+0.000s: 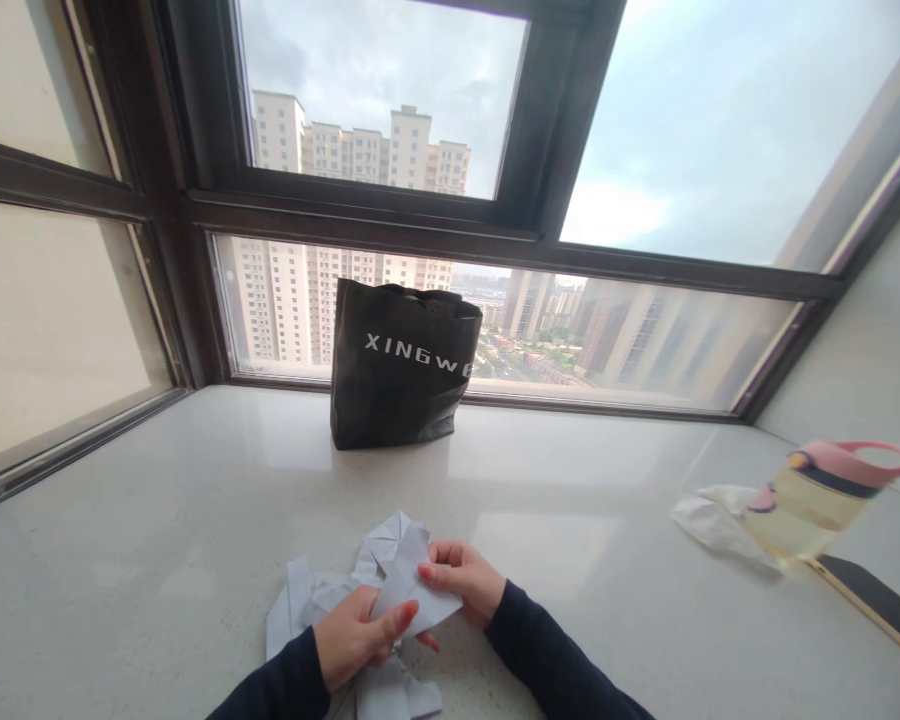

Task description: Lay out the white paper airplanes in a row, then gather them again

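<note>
Pinched in the fingers of the left hand [354, 637] and right hand [466, 582], the folded paper [409, 592] seems light, crisp and easily creased, best gripped by its edges, with other pieces [283, 612] beside the left fingers.

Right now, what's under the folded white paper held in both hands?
Folded white paper pieces on the glossy white countertop show left of, beyond and nearer than the held paper. Whatever is directly beneath the held paper, left hand and right hand is hidden.

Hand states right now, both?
Left hand: closed on the folded white paper, thumb on top.
Right hand: closed on the same paper, gripping its right side.
</note>
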Motion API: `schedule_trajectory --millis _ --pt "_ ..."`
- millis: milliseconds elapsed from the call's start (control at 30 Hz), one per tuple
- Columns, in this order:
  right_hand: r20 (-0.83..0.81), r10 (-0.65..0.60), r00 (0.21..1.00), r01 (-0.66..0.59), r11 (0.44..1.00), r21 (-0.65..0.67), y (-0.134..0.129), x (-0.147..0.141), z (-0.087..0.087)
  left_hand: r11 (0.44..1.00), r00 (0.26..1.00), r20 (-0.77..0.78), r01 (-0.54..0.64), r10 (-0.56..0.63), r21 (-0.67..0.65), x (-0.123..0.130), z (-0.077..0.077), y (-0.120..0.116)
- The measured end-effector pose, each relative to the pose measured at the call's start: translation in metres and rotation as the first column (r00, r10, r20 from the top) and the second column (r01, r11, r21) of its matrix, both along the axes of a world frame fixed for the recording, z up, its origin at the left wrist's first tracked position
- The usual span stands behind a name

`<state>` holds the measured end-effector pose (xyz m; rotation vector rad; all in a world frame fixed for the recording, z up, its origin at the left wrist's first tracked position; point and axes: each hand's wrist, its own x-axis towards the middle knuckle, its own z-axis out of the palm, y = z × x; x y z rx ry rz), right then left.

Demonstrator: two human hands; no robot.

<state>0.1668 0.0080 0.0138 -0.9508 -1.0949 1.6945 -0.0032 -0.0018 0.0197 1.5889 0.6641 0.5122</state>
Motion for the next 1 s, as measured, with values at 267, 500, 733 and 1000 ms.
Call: schedule_trajectory --millis 267,500,733,1000 --pt "0.078 0.007 0.997 -0.010 0.999 0.039 -0.002 0.000 0.003 1.000 1.000 0.003 0.019 -0.019 0.005 -0.001 0.007 -0.001" --pt "0.273 -0.073 0.959 0.050 0.995 0.089 0.007 0.005 0.008 0.995 0.998 0.058 -0.029 0.035 -0.100 0.000 0.005 -0.001" --pt "0.646 -0.412 0.642 0.305 0.911 0.278 0.054 0.088 0.017 0.956 0.971 0.163 -0.128 0.174 -0.262 0.001 0.001 0.006" --pt "0.853 -0.517 0.077 0.302 0.827 0.474 0.057 0.104 -0.001 0.970 0.972 0.154 -0.144 0.176 -0.198 0.003 -0.003 0.004"
